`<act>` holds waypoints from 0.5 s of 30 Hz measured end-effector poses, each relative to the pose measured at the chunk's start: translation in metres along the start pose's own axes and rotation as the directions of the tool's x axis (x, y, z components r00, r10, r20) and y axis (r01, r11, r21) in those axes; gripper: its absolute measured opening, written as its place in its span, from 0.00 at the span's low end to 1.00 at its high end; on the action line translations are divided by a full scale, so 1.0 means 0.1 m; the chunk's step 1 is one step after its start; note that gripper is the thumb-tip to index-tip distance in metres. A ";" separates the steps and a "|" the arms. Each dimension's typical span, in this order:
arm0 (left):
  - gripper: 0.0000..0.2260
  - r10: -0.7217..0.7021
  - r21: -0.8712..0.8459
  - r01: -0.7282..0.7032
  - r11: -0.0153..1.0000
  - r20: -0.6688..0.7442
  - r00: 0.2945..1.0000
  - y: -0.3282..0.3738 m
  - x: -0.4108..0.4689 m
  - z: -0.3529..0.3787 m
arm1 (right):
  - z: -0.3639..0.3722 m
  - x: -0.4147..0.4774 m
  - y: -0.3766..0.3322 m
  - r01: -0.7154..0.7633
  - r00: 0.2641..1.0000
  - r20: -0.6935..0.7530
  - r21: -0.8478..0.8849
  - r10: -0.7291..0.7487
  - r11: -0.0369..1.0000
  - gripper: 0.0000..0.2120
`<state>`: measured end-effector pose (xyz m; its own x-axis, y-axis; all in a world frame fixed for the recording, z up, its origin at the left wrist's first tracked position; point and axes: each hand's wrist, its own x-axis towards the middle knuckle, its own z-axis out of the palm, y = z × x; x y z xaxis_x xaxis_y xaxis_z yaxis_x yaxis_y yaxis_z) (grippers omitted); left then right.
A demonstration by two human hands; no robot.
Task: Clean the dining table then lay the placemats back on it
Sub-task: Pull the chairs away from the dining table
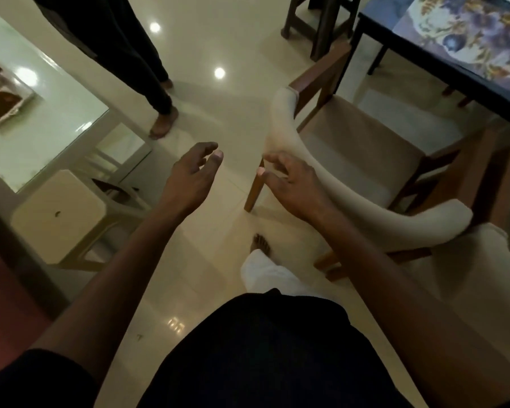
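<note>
The dark dining table [418, 58] fills the top right corner, and a floral placemat [465, 33] lies on it. My left hand [193, 175] hangs in the air over the floor, fingers loosely spread, holding nothing. My right hand [292, 187] is just at the cream padded backrest [336, 187] of a wooden chair, fingers relaxed, with nothing in it. Whether the fingertips touch the backrest is unclear. Both hands are well short of the table.
The chair [365, 142] with a beige seat stands between me and the table. A second chair [315, 22] is at the top. Another person's legs [147, 69] stand at top centre-left. A white table [42, 113] and a cream stool [59, 213] sit at the left.
</note>
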<state>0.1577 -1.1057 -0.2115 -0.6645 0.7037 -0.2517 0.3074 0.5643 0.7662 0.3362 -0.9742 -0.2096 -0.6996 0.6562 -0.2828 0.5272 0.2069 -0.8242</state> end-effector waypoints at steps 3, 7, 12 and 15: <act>0.21 0.027 0.040 -0.027 0.999 0.001 1.000 0.22 0.55 -0.19 | -0.07 0.59 -0.21 0.013 1.000 -0.026 0.061 -0.011 0.998 0.21; 0.20 0.063 0.057 -0.064 0.996 0.015 0.998 0.51 1.31 -0.40 | -0.20 1.36 -0.42 -0.009 0.998 -0.062 0.088 0.014 0.996 0.20; 0.19 0.082 0.067 -0.087 0.994 0.065 0.994 0.66 2.30 -0.53 | -0.34 2.14 -0.57 -0.043 0.986 -0.154 0.103 0.059 0.994 0.21; 0.19 0.118 0.088 -0.129 0.988 0.122 0.986 0.71 2.95 -0.59 | -0.41 2.62 -0.65 -0.085 0.972 -0.209 0.114 0.107 0.990 0.21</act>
<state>-0.0568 -0.8836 -0.1960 -0.5355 0.8126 -0.2300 0.4492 0.5046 0.7373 0.1383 -0.7863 -0.2098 -0.5231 0.8114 -0.2607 0.5261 0.0668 -0.8478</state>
